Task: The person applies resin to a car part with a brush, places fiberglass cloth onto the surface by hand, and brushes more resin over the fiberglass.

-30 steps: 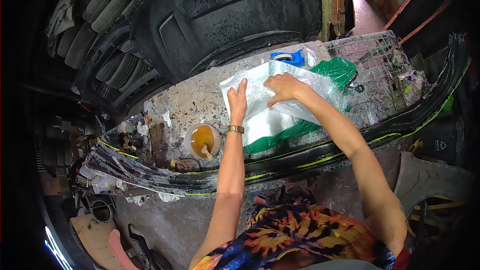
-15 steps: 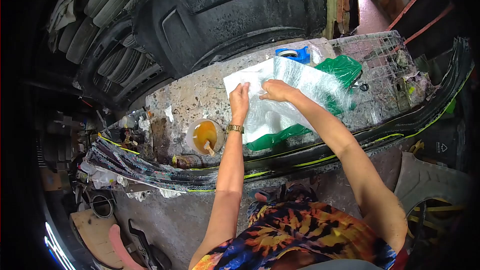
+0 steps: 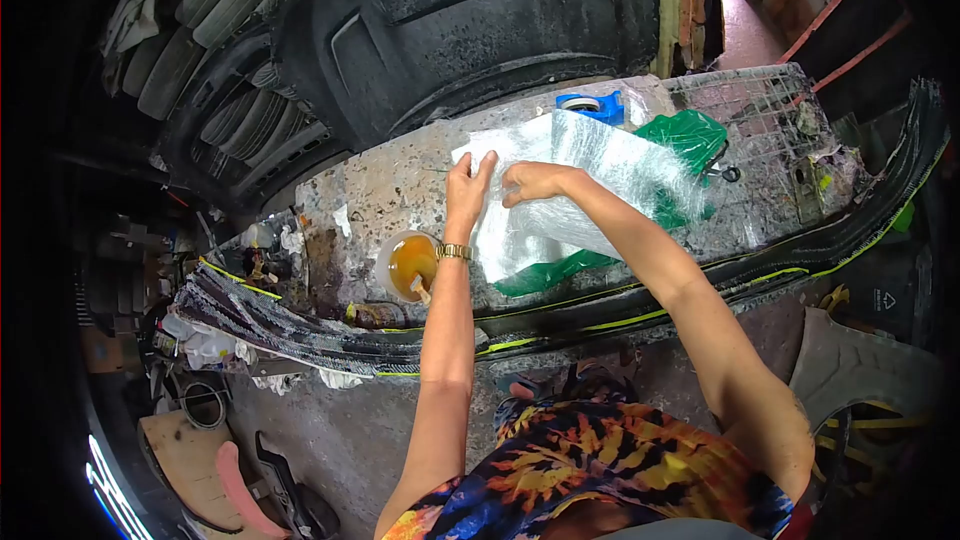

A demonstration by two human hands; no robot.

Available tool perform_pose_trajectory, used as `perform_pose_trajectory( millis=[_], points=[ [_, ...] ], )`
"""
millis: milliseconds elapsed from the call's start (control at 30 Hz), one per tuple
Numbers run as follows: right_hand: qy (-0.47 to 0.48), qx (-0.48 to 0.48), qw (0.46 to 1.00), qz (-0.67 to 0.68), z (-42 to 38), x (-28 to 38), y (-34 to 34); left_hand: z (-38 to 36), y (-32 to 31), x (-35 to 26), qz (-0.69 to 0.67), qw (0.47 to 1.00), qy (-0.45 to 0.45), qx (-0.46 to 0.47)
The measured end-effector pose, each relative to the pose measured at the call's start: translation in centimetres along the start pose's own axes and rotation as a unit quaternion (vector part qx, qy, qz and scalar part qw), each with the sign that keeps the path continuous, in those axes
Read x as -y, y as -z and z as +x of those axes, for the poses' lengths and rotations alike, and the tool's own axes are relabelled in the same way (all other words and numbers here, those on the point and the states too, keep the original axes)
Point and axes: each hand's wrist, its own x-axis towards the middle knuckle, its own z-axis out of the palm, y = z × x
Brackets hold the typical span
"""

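Note:
A white, shiny fibreglass sheet (image 3: 600, 155) lies on the workbench over green plastic (image 3: 690, 140), which also shows below its near edge. My left hand (image 3: 467, 190), with a gold watch on its wrist, is at the sheet's left edge, thumb and forefinger spread apart. My right hand (image 3: 540, 183) is just to its right over the sheet, fingers curled down and bent onto the material; the fingertips are partly hidden. Left of my left wrist stands a translucent tub (image 3: 386, 275) of amber liquid, a brush (image 3: 420, 290) leaning in it.
A long black curved car part (image 3: 580, 325) with yellow-green tape runs along the bench's front edge. A blue tape dispenser (image 3: 597, 108) sits at the back of the stained workbench (image 3: 375, 180). Behind stands a black hood-shaped panel (image 3: 450, 30), with stacked tires (image 3: 215, 5) at the left.
My left hand has shifted slightly left and its thumb and forefinger have parted. My right hand has moved left and a little down over the sheet.

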Motion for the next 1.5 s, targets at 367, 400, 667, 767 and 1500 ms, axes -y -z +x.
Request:
perform_pose_trajectory(
  millis=[367, 400, 667, 767, 1500],
  points=[
    [-0.015, -0.027, 0.999, 0.038, -3.0, 1.5, 0.0, -0.6, -0.2, 0.7, 0.181, 0.969, -0.032, -0.165],
    [-0.027, -0.059, 0.995, 0.082, -4.3, 1.7, 0.0, 0.3, 0.7, 0.8, 0.181, 0.966, -0.021, -0.185],
    [-0.043, -0.238, 0.970, -0.001, -15.3, 0.4, 8.5, -2.4, 8.4, -11.0, 0.062, 0.942, -0.173, -0.280],
    [-0.037, -0.208, 0.977, -0.036, -14.4, 2.0, 10.8, -7.4, 7.8, -13.8, 0.096, 0.947, -0.253, -0.171],
    [0.023, -0.689, 0.705, 0.166, -8.1, 0.3, 8.7, -53.3, 38.7, -7.2, 0.191, 0.924, 0.332, 0.006]
  ],
)
